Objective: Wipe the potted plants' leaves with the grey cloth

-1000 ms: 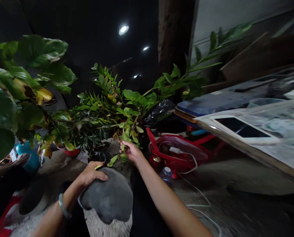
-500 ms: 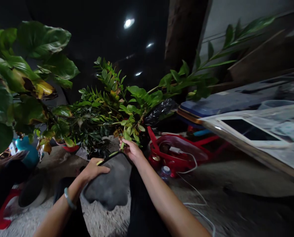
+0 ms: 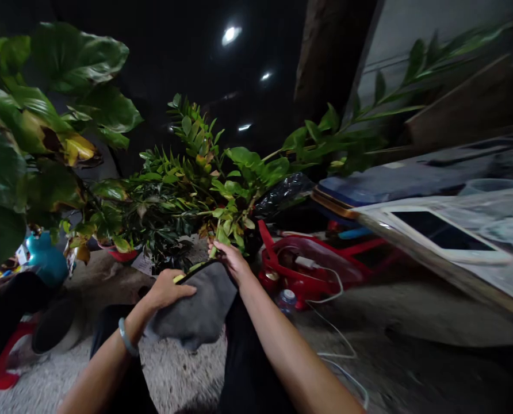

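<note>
My left hand (image 3: 169, 289) is closed on the near-left edge of a floppy grey cloth-like piece (image 3: 198, 307) with a dark upper rim, the thumb lying across its top. A yellow-green strip (image 3: 179, 279) shows by the fingers and along the rim; most of it is hidden. My right hand (image 3: 230, 257) pinches a pale green stem or leaf (image 3: 214, 250) just beyond the cloth's far right corner. Right past these fingers rises a leafy green potted plant (image 3: 228, 221). A pale bangle (image 3: 127, 338) circles my left wrist.
Large-leaved foliage (image 3: 84, 57) fills the left. A grey pot (image 3: 58, 330), a teal container (image 3: 47, 259) and a red pot (image 3: 121, 253) stand below it. To the right are a red basket (image 3: 317, 284) with a white cable, a bottle (image 3: 287, 299), and a table holding a white tablet (image 3: 444, 230).
My left hand has shifted slightly right and up with the grey piece, whose lower edge now hangs higher. My right hand keeps its pinch on the stem or leaf. The view has swung slightly.
</note>
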### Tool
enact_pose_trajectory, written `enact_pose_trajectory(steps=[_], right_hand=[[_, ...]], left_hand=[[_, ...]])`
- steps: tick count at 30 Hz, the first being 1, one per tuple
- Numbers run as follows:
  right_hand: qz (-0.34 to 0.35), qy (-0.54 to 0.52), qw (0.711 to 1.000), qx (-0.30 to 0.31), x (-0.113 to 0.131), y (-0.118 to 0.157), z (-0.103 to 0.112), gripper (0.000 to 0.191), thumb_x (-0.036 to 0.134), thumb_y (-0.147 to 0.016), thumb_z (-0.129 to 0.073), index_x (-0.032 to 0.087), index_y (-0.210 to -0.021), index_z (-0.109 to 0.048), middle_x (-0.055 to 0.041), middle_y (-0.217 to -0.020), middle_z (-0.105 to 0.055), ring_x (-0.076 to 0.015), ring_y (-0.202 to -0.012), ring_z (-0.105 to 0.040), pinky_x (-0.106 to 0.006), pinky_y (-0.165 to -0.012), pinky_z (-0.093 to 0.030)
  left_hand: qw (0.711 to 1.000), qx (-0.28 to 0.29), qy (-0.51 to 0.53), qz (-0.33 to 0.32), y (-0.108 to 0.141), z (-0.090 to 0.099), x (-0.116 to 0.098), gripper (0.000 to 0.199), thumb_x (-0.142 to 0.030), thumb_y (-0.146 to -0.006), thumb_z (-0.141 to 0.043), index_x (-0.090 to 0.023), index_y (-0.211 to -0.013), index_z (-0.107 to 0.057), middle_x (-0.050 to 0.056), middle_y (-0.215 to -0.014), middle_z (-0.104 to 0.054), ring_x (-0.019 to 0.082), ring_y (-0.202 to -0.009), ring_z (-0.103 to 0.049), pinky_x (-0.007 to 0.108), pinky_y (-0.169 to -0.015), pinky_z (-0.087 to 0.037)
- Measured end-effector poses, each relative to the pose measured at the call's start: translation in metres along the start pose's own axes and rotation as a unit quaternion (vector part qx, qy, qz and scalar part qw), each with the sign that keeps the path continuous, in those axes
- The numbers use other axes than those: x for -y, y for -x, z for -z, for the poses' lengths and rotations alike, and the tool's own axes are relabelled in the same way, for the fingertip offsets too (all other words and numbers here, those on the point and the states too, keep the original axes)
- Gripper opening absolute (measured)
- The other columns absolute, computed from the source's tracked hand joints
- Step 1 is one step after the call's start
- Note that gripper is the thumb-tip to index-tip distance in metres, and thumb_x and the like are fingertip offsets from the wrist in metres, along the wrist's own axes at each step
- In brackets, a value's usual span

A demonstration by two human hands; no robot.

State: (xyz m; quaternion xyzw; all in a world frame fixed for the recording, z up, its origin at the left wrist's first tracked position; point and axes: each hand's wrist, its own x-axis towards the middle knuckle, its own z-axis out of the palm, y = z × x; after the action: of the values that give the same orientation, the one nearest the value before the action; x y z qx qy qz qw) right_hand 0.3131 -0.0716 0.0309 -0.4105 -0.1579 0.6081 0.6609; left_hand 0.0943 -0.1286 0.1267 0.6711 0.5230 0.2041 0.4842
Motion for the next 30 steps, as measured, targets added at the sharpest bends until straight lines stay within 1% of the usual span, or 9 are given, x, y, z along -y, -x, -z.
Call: enact_pose_trajectory(steps=[2,7,9,12,16,19,22,26,30], right_hand=[[-0.004,-0.01,1.0,0.0,0.001,0.0,0.001,0.016,0.018,-0.064,-0.082,0.019,-0.075,-0.07,-0.0043,-0.069,-0.076,-0.0163,-0.056,-0.067,-0.025,-0.051,-0.055],[-0.001,-0.021,1.0,0.006,-0.003,-0.001,-0.002,0.018,0.023,-0.061,-0.084,0.021,-0.07,-0.068,-0.0011,-0.063,-0.074,-0.0147,-0.051,-0.065,-0.023,-0.047,-0.053],[0.007,-0.022,1.0,0.008,-0.006,0.0,-0.004,0.019,0.025,-0.06,-0.085,0.023,-0.071,-0.068,0.0009,-0.063,-0.074,-0.0156,-0.053,-0.066,-0.025,-0.05,-0.055],[0.015,-0.017,1.0,0.009,-0.007,0.0,-0.004,0.022,0.027,-0.06,-0.086,0.023,-0.072,-0.069,0.0018,-0.061,-0.073,-0.0178,-0.056,-0.068,-0.028,-0.055,-0.057],[0.008,-0.006,1.0,0.012,-0.005,0.0,0.001,0.022,0.025,-0.061,-0.086,0.02,-0.075,-0.07,-0.0035,-0.067,-0.076,-0.0182,-0.054,-0.069,-0.027,-0.05,-0.055],[0.004,-0.004,1.0,0.004,-0.003,-0.001,0.005,0.024,0.023,-0.061,-0.086,0.019,-0.079,-0.071,-0.0044,-0.068,-0.077,-0.0169,-0.052,-0.068,-0.025,-0.045,-0.052],[0.001,-0.004,1.0,0.001,-0.005,-0.002,0.004,0.025,0.025,-0.061,-0.087,0.019,-0.079,-0.071,-0.0038,-0.067,-0.076,-0.0161,-0.05,-0.067,-0.024,-0.044,-0.051],[0.008,-0.008,1.0,-0.004,-0.009,-0.002,-0.003,0.026,0.025,-0.057,-0.089,0.021,-0.071,-0.068,0.0006,-0.061,-0.074,-0.0148,-0.049,-0.065,-0.025,-0.048,-0.053],[0.007,-0.006,1.0,-0.012,-0.009,0.0,-0.003,0.025,0.022,-0.057,-0.088,0.02,-0.072,-0.069,-0.0011,-0.062,-0.075,-0.0167,-0.051,-0.067,-0.025,-0.047,-0.053]], left_hand=[[1.0,0.009,0.011,0.016,0.012,0.021,0.002,0.03,-0.04,-0.058,-0.084,-0.018,-0.063,-0.065,0.0,-0.063,-0.06,0.018,-0.065,-0.053,0.029,-0.061,-0.041],[0.975,-0.09,0.201,-0.033,0.01,0.055,-0.038,0.039,-0.047,-0.062,-0.084,-0.018,-0.086,-0.073,0.007,-0.079,-0.071,0.022,-0.07,-0.063,0.033,-0.066,-0.049],[0.967,-0.113,0.217,-0.063,-0.002,0.044,-0.044,0.036,-0.049,-0.067,-0.079,-0.019,-0.085,-0.071,0.008,-0.078,-0.071,0.022,-0.067,-0.062,0.033,-0.064,-0.048],[0.989,-0.11,0.072,-0.073,-0.013,0.014,-0.025,0.027,-0.045,-0.067,-0.076,-0.019,-0.073,-0.068,0.005,-0.071,-0.067,0.022,-0.067,-0.06,0.033,-0.065,-0.047],[0.986,-0.025,-0.131,-0.102,0.005,0.008,0.012,0.016,-0.029,-0.059,-0.081,-0.021,-0.07,-0.074,0.004,-0.075,-0.071,0.025,-0.078,-0.062,0.034,-0.075,-0.045],[0.997,-0.002,-0.027,-0.075,0.023,0.037,0.008,0.018,-0.031,-0.061,-0.08,-0.02,-0.075,-0.076,0.004,-0.073,-0.07,0.022,-0.069,-0.06,0.032,-0.068,-0.044],[0.986,-0.083,0.134,-0.058,0.022,0.058,-0.016,0.028,-0.039,-0.062,-0.083,-0.019,-0.08,-0.075,0.004,-0.071,-0.068,0.018,-0.063,-0.057,0.029,-0.062,-0.044],[0.972,-0.122,0.19,-0.059,0.003,0.036,-0.022,0.032,-0.049,-0.065,-0.08,-0.02,-0.075,-0.07,0.003,-0.067,-0.065,0.017,-0.059,-0.054,0.029,-0.057,-0.041],[0.996,-0.067,-0.019,-0.062,0.009,0.01,0.014,0.023,-0.036,-0.06,-0.081,-0.019,-0.061,-0.067,-0.001,-0.061,-0.06,0.018,-0.065,-0.052,0.027,-0.06,-0.038]])
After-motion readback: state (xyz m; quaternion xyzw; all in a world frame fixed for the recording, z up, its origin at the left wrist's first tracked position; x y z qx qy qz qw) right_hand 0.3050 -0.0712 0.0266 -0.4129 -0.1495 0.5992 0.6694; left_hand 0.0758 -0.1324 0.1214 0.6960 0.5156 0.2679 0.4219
